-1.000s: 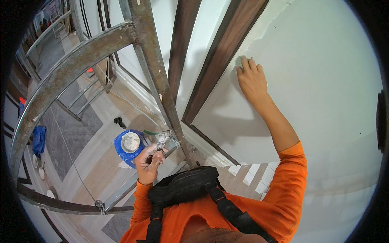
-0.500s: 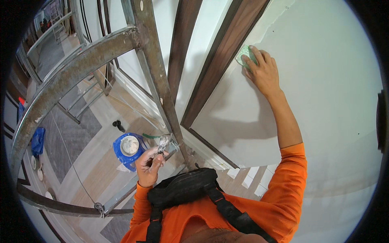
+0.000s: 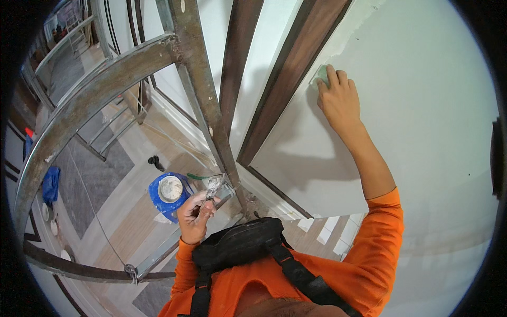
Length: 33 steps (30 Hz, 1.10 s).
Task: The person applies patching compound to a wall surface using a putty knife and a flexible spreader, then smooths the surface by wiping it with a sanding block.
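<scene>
With its arm stretched up along the white wall panel (image 3: 417,121), my right hand (image 3: 340,100) presses a pale green pad (image 3: 322,76) to the surface beside the dark brown wooden trim (image 3: 298,79). The fingers lie over the pad and hide part of it. A rough-edged pale patch (image 3: 351,37) runs along the trim above it. Lower down, my left hand (image 3: 194,216) is closed around a small putty knife (image 3: 214,185) smeared with white and grey. White residue coats those fingers.
A curved metal frame (image 3: 100,79) with an upright post rises at my left. Below, on the floor, sit a blue holder with a tub of white paste (image 3: 170,189), a black scrap (image 3: 155,162) and a blue bag (image 3: 50,185). White tile-like pieces (image 3: 327,230) lie along the wall's foot.
My right hand has slid slightly down the wall with the green pad, and its fingers now cover more of it. My left hand with the putty knife stays in place.
</scene>
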Each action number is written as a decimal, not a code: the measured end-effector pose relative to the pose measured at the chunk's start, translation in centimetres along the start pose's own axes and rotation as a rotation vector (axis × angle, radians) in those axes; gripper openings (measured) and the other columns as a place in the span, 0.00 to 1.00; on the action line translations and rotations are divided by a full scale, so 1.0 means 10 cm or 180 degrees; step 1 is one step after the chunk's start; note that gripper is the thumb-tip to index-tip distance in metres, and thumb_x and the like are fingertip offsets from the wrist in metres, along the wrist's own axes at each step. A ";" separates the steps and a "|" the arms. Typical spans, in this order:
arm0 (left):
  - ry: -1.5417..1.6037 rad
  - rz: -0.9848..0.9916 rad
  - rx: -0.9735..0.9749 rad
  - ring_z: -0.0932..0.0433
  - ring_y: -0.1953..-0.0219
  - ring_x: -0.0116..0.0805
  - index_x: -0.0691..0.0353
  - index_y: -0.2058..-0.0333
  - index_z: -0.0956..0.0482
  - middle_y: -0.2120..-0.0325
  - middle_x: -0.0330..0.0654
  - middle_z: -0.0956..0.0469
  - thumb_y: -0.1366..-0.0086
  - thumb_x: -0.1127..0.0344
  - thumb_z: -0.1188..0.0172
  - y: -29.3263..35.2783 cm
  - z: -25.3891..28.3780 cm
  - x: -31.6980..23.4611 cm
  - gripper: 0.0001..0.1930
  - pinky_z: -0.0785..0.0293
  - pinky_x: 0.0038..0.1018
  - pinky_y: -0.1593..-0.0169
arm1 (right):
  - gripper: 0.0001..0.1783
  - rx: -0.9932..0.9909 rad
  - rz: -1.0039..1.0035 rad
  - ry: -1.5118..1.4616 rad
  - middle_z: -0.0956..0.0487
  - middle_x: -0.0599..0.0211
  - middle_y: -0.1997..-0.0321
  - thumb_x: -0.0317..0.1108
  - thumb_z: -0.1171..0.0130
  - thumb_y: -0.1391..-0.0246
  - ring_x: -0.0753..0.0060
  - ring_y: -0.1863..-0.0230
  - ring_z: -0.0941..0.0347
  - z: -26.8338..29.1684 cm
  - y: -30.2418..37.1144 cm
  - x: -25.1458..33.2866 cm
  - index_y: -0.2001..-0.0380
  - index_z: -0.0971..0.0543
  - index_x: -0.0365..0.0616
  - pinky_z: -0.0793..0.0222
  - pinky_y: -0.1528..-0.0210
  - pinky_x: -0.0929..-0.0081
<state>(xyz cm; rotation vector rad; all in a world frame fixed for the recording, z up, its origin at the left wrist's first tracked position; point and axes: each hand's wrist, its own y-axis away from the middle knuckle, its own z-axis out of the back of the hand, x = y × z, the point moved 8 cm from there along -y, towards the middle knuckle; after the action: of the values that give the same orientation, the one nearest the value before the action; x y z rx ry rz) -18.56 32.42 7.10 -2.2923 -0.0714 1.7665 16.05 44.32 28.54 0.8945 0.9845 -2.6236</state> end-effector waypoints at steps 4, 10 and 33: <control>-0.0020 -0.0040 0.0031 0.26 0.71 0.21 0.68 0.55 0.18 0.68 0.38 0.17 0.28 0.60 0.37 -0.02 -0.05 -0.05 0.15 0.30 0.20 0.67 | 0.17 -0.0435 0.0162 -0.0536 0.26 0.58 0.40 0.32 0.36 0.50 0.60 0.45 0.29 -0.07 0.12 0.03 0.55 0.16 0.46 0.32 0.53 0.66; -0.0161 0.0069 0.0070 0.26 0.71 0.21 0.67 0.56 0.17 0.69 0.37 0.19 0.28 0.60 0.37 -0.02 -0.06 -0.06 0.14 0.29 0.20 0.67 | 0.16 -0.0809 0.0248 -0.0553 0.25 0.59 0.39 0.32 0.35 0.50 0.60 0.45 0.29 -0.27 0.20 0.03 0.55 0.16 0.46 0.32 0.54 0.67; 0.0186 -0.0142 0.0123 0.26 0.72 0.22 0.68 0.51 0.21 0.63 0.43 0.16 0.27 0.64 0.40 -0.03 -0.04 -0.04 0.14 0.29 0.21 0.68 | 0.29 0.0141 -0.3466 -0.7573 0.21 0.48 0.43 0.51 0.56 0.27 0.54 0.55 0.18 -0.54 1.34 0.52 0.40 0.27 0.35 0.20 0.57 0.64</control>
<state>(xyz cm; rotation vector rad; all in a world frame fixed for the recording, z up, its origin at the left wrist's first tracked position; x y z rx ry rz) -18.21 32.60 7.61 -2.2950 -0.0767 1.6638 19.47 37.82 15.08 -2.6915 0.3418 -1.7494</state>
